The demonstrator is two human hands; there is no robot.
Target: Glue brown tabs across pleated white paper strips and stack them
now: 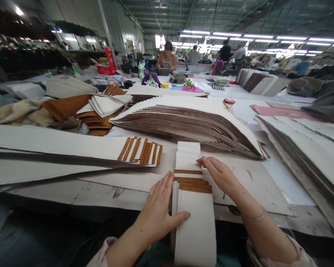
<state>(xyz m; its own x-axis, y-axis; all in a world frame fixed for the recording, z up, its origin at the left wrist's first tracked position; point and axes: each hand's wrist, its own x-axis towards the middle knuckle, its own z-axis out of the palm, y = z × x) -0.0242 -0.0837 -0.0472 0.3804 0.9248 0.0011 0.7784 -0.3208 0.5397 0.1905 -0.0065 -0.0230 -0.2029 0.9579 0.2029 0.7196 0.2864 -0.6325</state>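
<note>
In front of me a stack of long white strips (195, 226) lies lengthwise, its strips staggered at the far end. Brown bands (195, 184) cross it where the strips' brown edges show. My left hand (161, 202) rests along the stack's left side, fingers stretched out and thumb spread over the top strip. At the far right edge of the stack, my right hand (215, 170) has its thumb and fingertips drawn together in a pinch, touching the white strips. Whether one strip or several lie between those fingertips is hidden.
Another pile of white strips with brown ends (58, 142) lies left. Behind, a large fanned stack of white sheets with brown undersides (183, 118) spans the table. More layered sheets (308, 148) stand right. Brown pieces (69, 105) lie back left. A person (167, 61) works across the table.
</note>
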